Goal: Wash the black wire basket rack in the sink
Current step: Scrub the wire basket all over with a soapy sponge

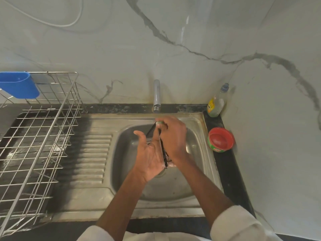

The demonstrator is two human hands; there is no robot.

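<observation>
A black wire basket rack (152, 132) stands on edge over the steel sink (199, 141) basin, seen almost edge-on between my hands. My left hand (149, 153) lies against its left side, palm up, fingers straight and spread. My right hand (173, 136) covers its right side and holds a small green and white scrub pad (159, 122) at the rack's top edge. Much of the rack is hidden by my right hand. The tap (157, 96) stands just behind the hands; I cannot tell whether water runs.
A steel wire dish rack (40, 136) with a blue cup holder (19, 86) fills the left counter beside the ribbed drainboard (93, 153). A dish soap bottle (217, 103) and a red-lidded tub (220, 139) stand on the black ledge at the right.
</observation>
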